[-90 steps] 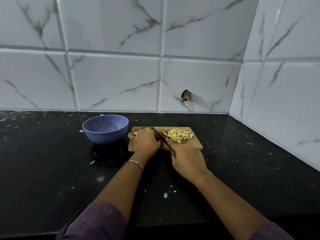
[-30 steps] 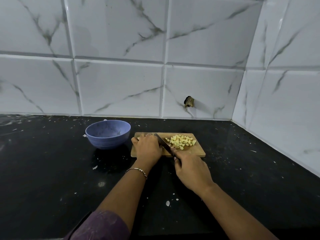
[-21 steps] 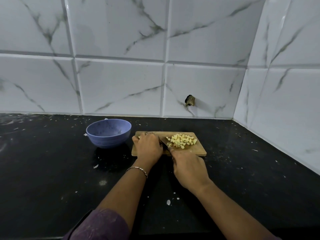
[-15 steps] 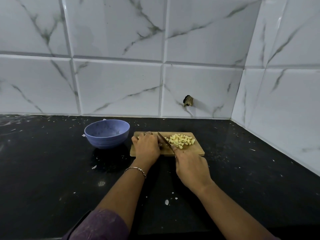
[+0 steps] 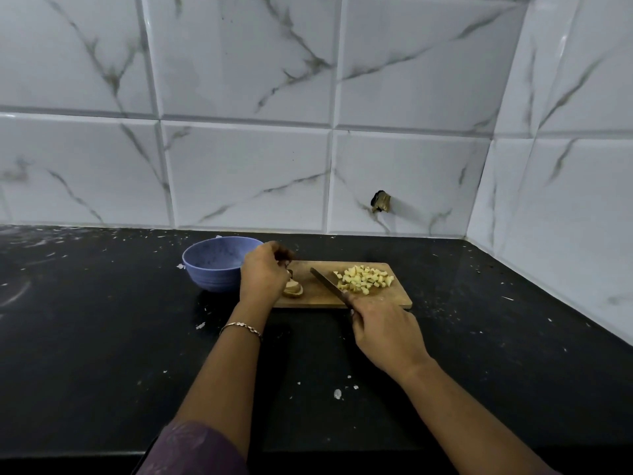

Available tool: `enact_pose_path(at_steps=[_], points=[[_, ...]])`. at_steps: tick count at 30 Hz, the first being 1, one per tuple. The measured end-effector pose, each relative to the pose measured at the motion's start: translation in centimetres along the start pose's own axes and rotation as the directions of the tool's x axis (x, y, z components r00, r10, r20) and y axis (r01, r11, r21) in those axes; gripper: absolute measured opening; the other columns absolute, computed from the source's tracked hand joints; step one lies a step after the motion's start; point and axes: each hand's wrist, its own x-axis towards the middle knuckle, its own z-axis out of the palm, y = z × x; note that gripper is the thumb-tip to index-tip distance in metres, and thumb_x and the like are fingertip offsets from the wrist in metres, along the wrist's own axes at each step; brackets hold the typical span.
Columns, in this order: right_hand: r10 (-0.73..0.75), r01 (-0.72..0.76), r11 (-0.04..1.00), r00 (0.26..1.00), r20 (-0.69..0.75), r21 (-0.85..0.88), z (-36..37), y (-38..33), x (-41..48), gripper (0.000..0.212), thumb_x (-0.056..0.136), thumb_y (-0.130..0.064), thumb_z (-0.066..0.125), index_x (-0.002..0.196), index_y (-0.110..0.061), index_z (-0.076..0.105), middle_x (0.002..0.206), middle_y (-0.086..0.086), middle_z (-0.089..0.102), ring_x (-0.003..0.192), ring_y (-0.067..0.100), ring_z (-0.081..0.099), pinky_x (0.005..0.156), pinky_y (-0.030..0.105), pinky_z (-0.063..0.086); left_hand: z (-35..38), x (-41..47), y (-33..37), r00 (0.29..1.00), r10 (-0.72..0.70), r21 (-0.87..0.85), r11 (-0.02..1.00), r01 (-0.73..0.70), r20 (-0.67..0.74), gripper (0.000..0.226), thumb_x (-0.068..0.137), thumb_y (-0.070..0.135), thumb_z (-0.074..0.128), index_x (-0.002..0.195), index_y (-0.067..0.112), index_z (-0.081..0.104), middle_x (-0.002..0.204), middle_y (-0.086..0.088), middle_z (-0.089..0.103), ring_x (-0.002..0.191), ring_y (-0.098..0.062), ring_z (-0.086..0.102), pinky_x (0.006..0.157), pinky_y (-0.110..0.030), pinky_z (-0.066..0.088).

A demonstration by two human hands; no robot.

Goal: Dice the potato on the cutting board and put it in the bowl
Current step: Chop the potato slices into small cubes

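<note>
A wooden cutting board (image 5: 394,299) lies on the black counter. A pile of pale diced potato (image 5: 364,281) covers its right half. A small end piece of potato (image 5: 294,289) with brown skin lies at its left end. My left hand (image 5: 263,274) hovers just left of that piece with loosely curled fingers, and I see nothing held in them. My right hand (image 5: 387,334) grips the knife handle, and the knife blade (image 5: 328,284) points up-left over the board between the end piece and the dice. The blue bowl (image 5: 212,269) stands left of the board, behind my left hand.
The black counter (image 5: 102,337) is speckled with white scraps. Marble-look tiled walls (image 5: 246,166) close it off at the back and on the right, forming a corner. A dark hole (image 5: 380,201) marks the back wall above the board.
My left hand has lifted off the potato and moved left toward the bowl, uncovering the end piece. The knife blade has drawn back from the diced pile to the middle of the board.
</note>
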Motion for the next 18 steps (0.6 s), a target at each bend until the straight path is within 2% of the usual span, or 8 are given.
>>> enact_pose_path(at_steps=[5,11,14,18], points=[[0.082,-0.083,0.996,0.996,-0.018,-0.029,-0.26,0.67,0.04,0.043,0.104,-0.031,0.044,0.146,-0.039,0.044,0.100,-0.011,0.063,0.075,0.004,0.052,0.066,0.020,0.046,-0.36,-0.07,-0.61,0.984,-0.055,0.181,0.983,0.023,0.172,0.018,0.087,0.017,0.068,0.089,0.034,0.065,0.101,0.006,0.072,0.102,-0.014,0.064,0.089,-0.038,0.054],[0.111,-0.111,0.994,0.994,-0.018,-0.018,-0.23,0.80,0.10,0.042,0.104,-0.034,0.042,0.144,-0.042,0.045,0.098,-0.013,0.065,0.075,0.003,0.052,0.063,0.020,0.039,-0.32,-0.45,-0.34,0.988,-0.032,0.382,0.924,-0.028,0.150,0.033,0.093,0.008,0.050,0.118,0.022,0.068,0.113,-0.004,0.069,0.106,-0.025,0.062,0.084,-0.038,0.052],[0.116,-0.116,0.993,0.993,-0.025,-0.023,-0.19,0.86,0.14,0.042,0.104,-0.035,0.042,0.144,-0.042,0.045,0.095,-0.014,0.065,0.075,0.003,0.052,0.062,0.020,0.039,-0.22,-0.44,-0.38,0.980,-0.051,0.414,0.910,-0.033,0.191,0.024,0.095,0.026,0.059,0.116,0.022,0.069,0.114,-0.005,0.070,0.106,-0.026,0.063,0.085,-0.037,0.052],[0.127,-0.127,0.992,0.992,-0.017,-0.007,-0.19,0.72,0.19,0.042,0.103,-0.035,0.043,0.145,-0.042,0.044,0.094,-0.014,0.064,0.076,0.003,0.052,0.065,0.022,0.043,-0.27,-0.44,-0.24,0.973,-0.041,0.446,0.893,-0.066,0.227,0.035,0.086,0.042,0.071,0.116,0.026,0.069,0.114,0.000,0.069,0.108,-0.021,0.063,0.088,-0.036,0.053]])
